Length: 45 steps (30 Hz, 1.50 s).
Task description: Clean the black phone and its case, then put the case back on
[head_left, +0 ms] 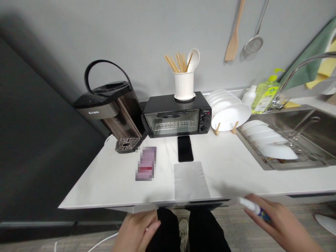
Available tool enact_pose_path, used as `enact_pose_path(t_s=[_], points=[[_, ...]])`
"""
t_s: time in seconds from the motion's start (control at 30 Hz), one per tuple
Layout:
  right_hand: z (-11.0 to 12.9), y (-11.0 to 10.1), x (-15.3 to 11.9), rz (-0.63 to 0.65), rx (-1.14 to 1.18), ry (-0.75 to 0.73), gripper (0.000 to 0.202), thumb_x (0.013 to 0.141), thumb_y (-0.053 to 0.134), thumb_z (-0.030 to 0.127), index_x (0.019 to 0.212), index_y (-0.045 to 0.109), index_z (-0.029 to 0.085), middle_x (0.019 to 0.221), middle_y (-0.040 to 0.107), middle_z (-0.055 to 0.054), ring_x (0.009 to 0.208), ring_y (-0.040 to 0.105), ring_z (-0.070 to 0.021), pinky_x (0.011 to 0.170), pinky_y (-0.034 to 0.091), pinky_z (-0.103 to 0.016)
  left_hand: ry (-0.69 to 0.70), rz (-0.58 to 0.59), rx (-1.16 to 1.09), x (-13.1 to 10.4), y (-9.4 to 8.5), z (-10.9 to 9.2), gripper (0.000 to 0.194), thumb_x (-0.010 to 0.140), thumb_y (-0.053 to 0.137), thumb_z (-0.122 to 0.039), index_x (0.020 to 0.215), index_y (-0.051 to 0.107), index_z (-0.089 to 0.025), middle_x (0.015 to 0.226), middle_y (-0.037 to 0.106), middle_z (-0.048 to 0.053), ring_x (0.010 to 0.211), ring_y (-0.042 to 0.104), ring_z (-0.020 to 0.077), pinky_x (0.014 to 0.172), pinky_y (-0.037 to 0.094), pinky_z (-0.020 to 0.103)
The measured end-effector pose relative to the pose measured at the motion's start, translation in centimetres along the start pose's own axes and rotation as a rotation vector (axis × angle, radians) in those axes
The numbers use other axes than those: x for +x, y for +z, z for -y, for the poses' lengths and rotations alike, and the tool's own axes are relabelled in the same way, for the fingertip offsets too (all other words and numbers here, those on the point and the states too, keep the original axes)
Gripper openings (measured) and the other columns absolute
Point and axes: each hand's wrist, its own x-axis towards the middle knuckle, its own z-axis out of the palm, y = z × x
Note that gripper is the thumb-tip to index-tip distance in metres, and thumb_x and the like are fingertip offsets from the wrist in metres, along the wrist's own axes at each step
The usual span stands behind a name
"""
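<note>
My right hand (pixel 273 218) is wrapped round a small white bottle with a blue label (pixel 252 205), its narrow white end pointing left. It is held low, just off the front edge of the counter, and is somewhat blurred. My left hand (pixel 139 227) is closed, with the fingers curled in and the thumb against them. What it holds, if anything, is hidden. A light grey cloth (pixel 191 180) lies flat between the two hands, along the counter's front edge. Just behind the cloth is a black phone (pixel 185 148). To the left lies a blurred-out purple item (pixel 147 163).
A water dispenser (pixel 118 112) stands back left, beside a black toaster oven (pixel 175 119) topped by a utensil holder (pixel 184 84). White plates (pixel 231 117) stand in a rack. Bowls (pixel 278 151) sit in the sink (pixel 312 162) at right. My legs (pixel 206 231) are below the counter (pixel 105 185).
</note>
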Motion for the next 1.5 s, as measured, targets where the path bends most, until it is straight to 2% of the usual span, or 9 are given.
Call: enact_pose_path(t_s=[0.13,0.27,0.47,0.6,0.73,0.83,1.03,1.27,1.5], points=[[-1.6,0.2,1.5,0.096,0.525,0.253,0.028,0.104,0.051,0.053,0.104,0.063,0.027,0.083,0.066,-0.003,0.074,0.064,-0.0218,0.068,0.055,-0.033,-0.17,-0.006,-0.238,2.9,-1.1,1.7,0.05,0.11,0.037,-0.05,0.07,0.041,-0.021,0.063,0.048,-0.003,0.057,0.048,0.0125,0.058,0.036,0.025],[0.7,2.3,7.1,0.127,1.02,0.224,0.034,0.104,0.046,0.058,0.104,0.055,0.025,0.077,0.051,0.002,0.06,0.044,-0.014,0.058,0.04,-0.028,-0.188,-0.13,-0.473,10.6,0.9,2.0,0.054,0.108,0.035,-0.058,0.069,0.041,-0.021,0.062,0.042,-0.003,0.06,0.043,0.0132,0.061,0.035,0.026],[2.0,3.1,16.1,0.223,1.19,0.104,0.043,0.094,0.057,0.062,0.108,0.056,0.021,0.077,0.052,0.0,0.062,0.045,-0.0155,0.058,0.037,-0.029,-0.238,-0.365,-0.504,23.4,4.1,4.0,0.053,0.109,0.023,-0.058,0.075,0.042,-0.023,0.067,0.047,-0.002,0.06,0.046,0.0138,0.061,0.035,0.026],[1.0,3.5,21.8,0.27,1.146,0.009,0.061,0.093,0.047,0.078,0.099,0.062,0.02,0.064,0.048,0.002,0.057,0.039,-0.0148,0.056,0.035,-0.029,-0.31,-0.453,-0.353,27.6,5.5,6.1,0.05,0.11,0.03,-0.051,0.074,0.047,-0.022,0.066,0.051,-0.001,0.062,0.047,0.0154,0.064,0.03,0.028],[0.0,4.4,26.2,0.326,1.142,-0.026,0.085,0.085,0.023,0.097,0.069,0.059,0.022,0.057,0.045,0.001,0.055,0.039,-0.0156,0.054,0.033,-0.03,-0.329,-0.443,-0.21,27.8,6.2,6.6,0.043,0.11,0.037,-0.048,0.081,0.054,-0.022,0.073,0.06,0.002,0.066,0.052,0.0174,0.065,0.026,0.029],[-0.1,4.8,27.0,0.322,1.117,-0.066,0.088,0.081,0.01,0.1,0.057,0.051,0.025,0.054,0.042,0.0,0.056,0.039,-0.0173,0.058,0.033,-0.033,-0.323,-0.41,-0.109,27.3,6.5,6.0,0.043,0.111,0.037,-0.049,0.086,0.059,-0.022,0.078,0.066,0.004,0.071,0.058,0.0191,0.064,0.025,0.03],[0.4,5.0,25.5,0.429,1.153,-0.099,0.086,0.073,0.026,0.105,0.057,0.052,0.025,0.058,0.044,0.0,0.059,0.039,-0.018,0.06,0.029,-0.033,-0.313,-0.394,0.113,27.6,6.6,5.5,0.048,0.114,0.029,-0.048,0.092,0.062,-0.021,0.083,0.071,0.005,0.075,0.065,0.0192,0.063,0.023,0.031],[-0.2,5.0,25.3,0.386,1.078,-0.208,0.066,0.096,0.042,0.079,0.065,0.054,0.021,0.066,0.049,0.0,0.065,0.044,-0.0171,0.066,0.032,-0.033,-0.299,-0.416,0.159,27.6,6.6,5.8,0.046,0.114,0.028,-0.048,0.09,0.059,-0.023,0.086,0.074,0.003,0.078,0.068,0.0199,0.063,0.025,0.032],[1.1,4.5,24.3,0.25,0.488,-0.326,0.039,0.094,0.059,0.058,0.08,0.049,0.023,0.071,0.052,0.004,0.063,0.045,-0.0133,0.065,0.033,-0.029,-0.299,-0.437,0.161,27.5,6.3,5.8,0.046,0.114,0.028,-0.048,0.089,0.058,-0.024,0.087,0.074,0.002,0.079,0.069,0.0203,0.062,0.027,0.032]])
